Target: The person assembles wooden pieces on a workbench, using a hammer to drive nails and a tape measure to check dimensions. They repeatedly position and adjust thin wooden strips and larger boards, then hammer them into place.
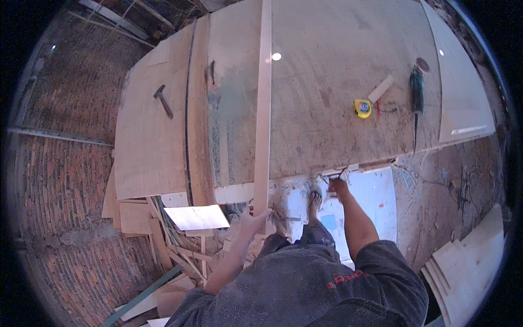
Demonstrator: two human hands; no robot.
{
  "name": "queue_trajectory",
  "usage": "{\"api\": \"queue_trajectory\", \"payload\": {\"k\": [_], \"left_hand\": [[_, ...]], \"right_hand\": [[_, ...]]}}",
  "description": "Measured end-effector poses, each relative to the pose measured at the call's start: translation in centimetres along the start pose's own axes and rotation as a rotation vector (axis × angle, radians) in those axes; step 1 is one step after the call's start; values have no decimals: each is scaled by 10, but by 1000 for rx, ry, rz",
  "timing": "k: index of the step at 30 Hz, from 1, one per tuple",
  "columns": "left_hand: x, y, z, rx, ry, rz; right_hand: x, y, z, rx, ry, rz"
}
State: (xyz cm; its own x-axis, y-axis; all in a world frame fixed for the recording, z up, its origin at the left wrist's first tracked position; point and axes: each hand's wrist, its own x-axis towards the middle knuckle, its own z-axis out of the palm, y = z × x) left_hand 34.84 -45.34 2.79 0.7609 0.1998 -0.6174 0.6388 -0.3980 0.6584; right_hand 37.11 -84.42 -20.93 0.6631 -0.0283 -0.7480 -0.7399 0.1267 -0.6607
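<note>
A long, pale wooden strip (263, 109) runs away from me across the worktable (321, 71), its near end sticking out past the front edge. My left hand (253, 222) is closed around that near end, thumb on the right side. To the right, my right hand (338, 188) is at the table's front edge with its fingers curled. Thin dark pieces (333, 174) show beside those fingers; what they are, and whether the hand grips them, is too small to make out.
On the table lie a hammer (163, 102) at left, and a yellow tape measure (363, 108), a small wood block (381, 88) and a corded angle grinder (417, 92) at right. Wood offcuts (182, 253) heap on the floor at left; stacked boards (463, 267) stand at lower right.
</note>
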Motion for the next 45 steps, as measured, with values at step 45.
{"api": "queue_trajectory", "payload": {"k": [45], "left_hand": [[39, -137, -27, -322, -228, 43]], "right_hand": [[-293, 93, -200, 448, 721, -146]]}}
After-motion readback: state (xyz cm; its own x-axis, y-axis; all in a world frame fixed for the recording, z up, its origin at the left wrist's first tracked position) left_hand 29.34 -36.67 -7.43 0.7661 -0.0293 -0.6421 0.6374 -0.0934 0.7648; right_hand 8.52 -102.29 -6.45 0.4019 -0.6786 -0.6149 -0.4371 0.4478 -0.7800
